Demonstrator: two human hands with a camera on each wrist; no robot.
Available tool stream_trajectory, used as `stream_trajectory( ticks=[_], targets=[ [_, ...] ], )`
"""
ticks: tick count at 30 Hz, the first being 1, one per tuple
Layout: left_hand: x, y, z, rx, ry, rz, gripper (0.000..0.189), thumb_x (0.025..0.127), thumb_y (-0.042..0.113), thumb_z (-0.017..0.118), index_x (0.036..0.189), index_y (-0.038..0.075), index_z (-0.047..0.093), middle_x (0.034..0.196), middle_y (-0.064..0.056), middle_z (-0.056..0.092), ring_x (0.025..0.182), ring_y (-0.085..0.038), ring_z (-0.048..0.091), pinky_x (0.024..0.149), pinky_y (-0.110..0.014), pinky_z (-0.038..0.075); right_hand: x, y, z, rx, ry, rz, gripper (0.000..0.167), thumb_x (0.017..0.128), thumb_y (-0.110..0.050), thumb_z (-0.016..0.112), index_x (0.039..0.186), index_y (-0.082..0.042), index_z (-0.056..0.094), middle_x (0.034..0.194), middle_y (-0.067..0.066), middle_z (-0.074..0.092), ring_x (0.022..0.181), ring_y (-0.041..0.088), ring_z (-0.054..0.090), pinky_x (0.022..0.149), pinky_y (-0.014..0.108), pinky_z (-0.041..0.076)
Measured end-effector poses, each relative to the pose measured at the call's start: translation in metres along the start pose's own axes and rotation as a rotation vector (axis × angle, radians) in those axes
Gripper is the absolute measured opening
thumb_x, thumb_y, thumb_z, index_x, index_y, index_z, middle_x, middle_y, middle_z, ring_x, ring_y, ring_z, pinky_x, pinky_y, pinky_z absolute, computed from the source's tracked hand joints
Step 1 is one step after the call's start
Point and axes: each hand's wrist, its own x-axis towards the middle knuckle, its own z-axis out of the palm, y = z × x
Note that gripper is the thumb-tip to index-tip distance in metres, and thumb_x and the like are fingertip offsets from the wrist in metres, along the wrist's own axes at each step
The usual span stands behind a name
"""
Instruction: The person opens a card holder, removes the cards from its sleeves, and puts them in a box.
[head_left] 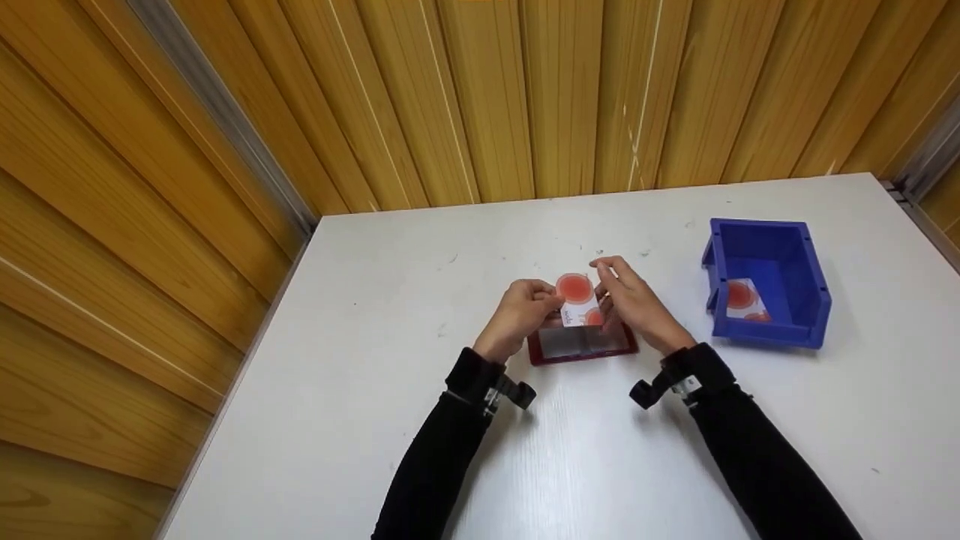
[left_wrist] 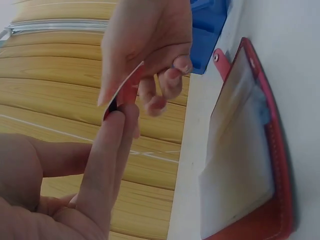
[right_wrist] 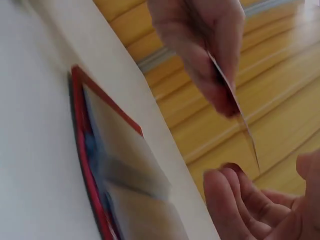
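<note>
A white card with red circles (head_left: 576, 291) is held up over the table, seen almost edge-on in both wrist views. My left hand (head_left: 525, 309) pinches its left edge between thumb and fingers. On the card's other side my right hand (head_left: 628, 300) stands with fingers spread and loosely bent. The right wrist view shows those right fingertips (right_wrist: 220, 187) just apart from the card's lower end. Below both hands lies an opened red card holder (left_wrist: 281, 170) with clear plastic sleeves (left_wrist: 240, 165); the hands and card cover its far part in the head view.
A blue plastic bin (head_left: 765, 332) stands on the right of the white table (head_left: 337, 390), with a similar red-and-white card (head_left: 741, 297) inside. Wood-patterned panels (head_left: 480, 97) rise behind the table and along its left side.
</note>
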Motion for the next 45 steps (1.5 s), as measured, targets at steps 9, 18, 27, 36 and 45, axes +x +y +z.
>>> stream_trajectory(
  ticks=[9,18,27,36,45],
  targets=[
    [0.001,-0.008,0.015,-0.026,-0.03,-0.028,0.004,0.099,-0.004,0.059,0.102,-0.006,0.062,0.084,-0.004,0.067,0.072,-0.012,0.071,0.078,-0.033,0.063,0.0,0.007,0.036,-0.112,0.218,0.012,0.031,0.113,-0.035,0.034,0.122,-0.007,0.044,0.098,0.017,0.059,0.077,0.021,0.056,0.067,0.029,0.043],
    [0.001,-0.012,0.016,-0.041,-0.07,-0.023,0.004,0.099,0.0,0.063,0.1,-0.004,0.064,0.087,-0.009,0.069,0.075,-0.017,0.071,0.09,-0.044,0.061,0.0,0.011,0.032,-0.274,0.252,-0.036,0.021,0.113,-0.023,0.034,0.122,-0.007,0.044,0.091,0.014,0.05,0.095,0.033,0.052,0.083,0.038,0.038],
    [0.004,-0.02,0.004,0.76,0.041,0.251,0.022,0.085,0.011,0.081,0.106,0.007,0.076,0.093,-0.006,0.079,0.084,-0.016,0.072,0.078,-0.027,0.054,-0.002,-0.001,0.01,-0.306,0.299,-0.08,0.025,0.113,-0.023,0.032,0.125,-0.004,0.044,0.114,0.026,0.057,0.102,0.037,0.051,0.086,0.042,0.038],
    [-0.002,-0.024,0.011,1.077,0.055,0.4,0.025,0.075,0.002,0.083,0.1,0.008,0.081,0.086,-0.005,0.073,0.077,-0.014,0.056,0.071,-0.029,0.048,-0.009,-0.023,-0.03,-0.369,0.373,-0.15,0.038,0.114,-0.031,0.026,0.128,0.0,0.042,0.089,0.015,0.048,0.078,0.029,0.045,0.068,0.037,0.034],
    [-0.003,-0.024,0.012,1.091,0.053,0.42,0.022,0.076,0.002,0.085,0.097,0.008,0.081,0.088,-0.007,0.075,0.079,-0.015,0.058,0.074,-0.03,0.05,-0.035,-0.024,-0.126,-0.42,0.643,-0.055,0.046,0.112,-0.034,0.021,0.136,0.002,0.038,0.109,0.031,0.054,0.099,0.042,0.049,0.08,0.047,0.037]
  ],
)
